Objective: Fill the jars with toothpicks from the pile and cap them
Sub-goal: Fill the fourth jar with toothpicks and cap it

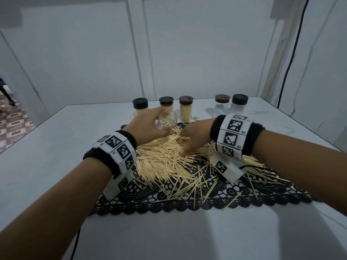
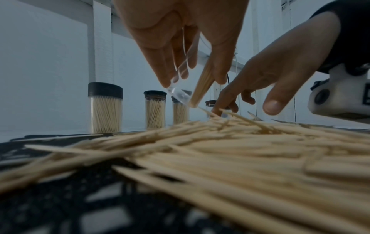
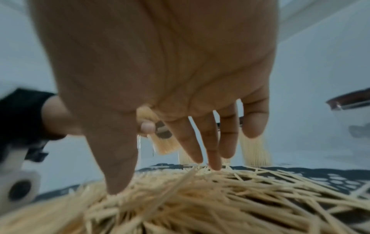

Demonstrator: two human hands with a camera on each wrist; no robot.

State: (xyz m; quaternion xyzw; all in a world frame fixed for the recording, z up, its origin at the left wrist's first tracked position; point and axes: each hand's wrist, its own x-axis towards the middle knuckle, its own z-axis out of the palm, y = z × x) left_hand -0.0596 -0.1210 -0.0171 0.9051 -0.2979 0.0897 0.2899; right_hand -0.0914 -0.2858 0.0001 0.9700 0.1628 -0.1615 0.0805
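My left hand [image 1: 150,125] grips a clear uncapped jar [image 1: 166,121], tilted over the far edge of the toothpick pile [image 1: 169,162]. A small bundle of toothpicks [image 2: 202,85] lies inside the jar [image 2: 180,93], and my left fingers [image 2: 160,63] wrap around its wall. My right hand [image 1: 185,144] is spread over the pile, just right of the jar. Its straight fingertips [image 3: 214,164] and thumb [image 3: 118,186] touch the toothpicks and hold none. The pile lies on a black lace mat [image 1: 234,194].
Three capped jars full of toothpicks [image 1: 140,108] [image 1: 166,104] [image 1: 185,109] stand in a row behind the mat. Two capped empty jars [image 1: 222,102] [image 1: 239,106] stand at the back right. The white table [image 1: 56,147] ends at a wall behind; loose toothpicks scatter over the mat's right side.
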